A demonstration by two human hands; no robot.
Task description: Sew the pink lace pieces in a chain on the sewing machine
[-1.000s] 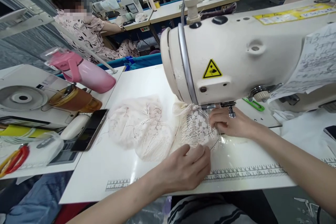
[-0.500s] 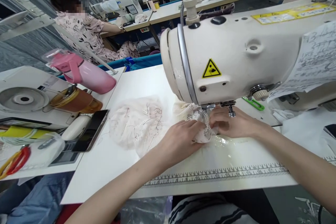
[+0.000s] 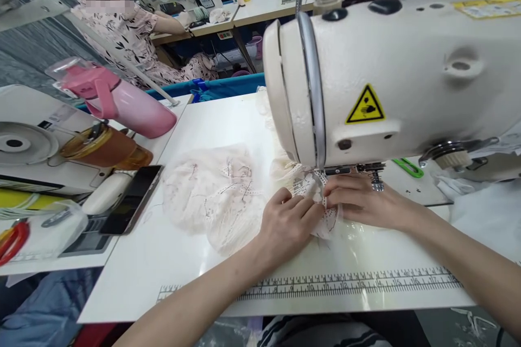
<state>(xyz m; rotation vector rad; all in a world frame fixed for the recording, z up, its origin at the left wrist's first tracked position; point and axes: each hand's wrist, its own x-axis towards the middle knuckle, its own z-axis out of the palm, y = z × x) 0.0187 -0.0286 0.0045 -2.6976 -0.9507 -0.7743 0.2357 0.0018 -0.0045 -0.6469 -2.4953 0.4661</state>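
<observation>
A piece of lace-trimmed fabric (image 3: 303,185), pale and sheer, lies bunched beneath the head of a white sewing machine (image 3: 391,76). My left hand (image 3: 291,219) grips its near left part with curled fingers. From the other side, my right hand (image 3: 362,198) pinches the fabric beside the presser area, its fingertips partly behind the machine's metal parts. The needle is hidden from me. Left of my left hand, a crumpled heap of sheer printed fabric (image 3: 215,192) rests on the white table (image 3: 171,265).
A ruler strip (image 3: 309,286) runs along the table's front edge. At the left are a phone (image 3: 132,200), a pink bottle (image 3: 122,100), an amber cup (image 3: 101,146) and red-handled scissors (image 3: 14,241). A green tool (image 3: 408,168) lies behind my right hand. Another person (image 3: 122,38) sits beyond.
The view has shifted closer, so the machine appears larger. Both hands stay on the lace-trimmed fabric; the left fingers look more curled, and the fabric's near end sits slightly lower.
</observation>
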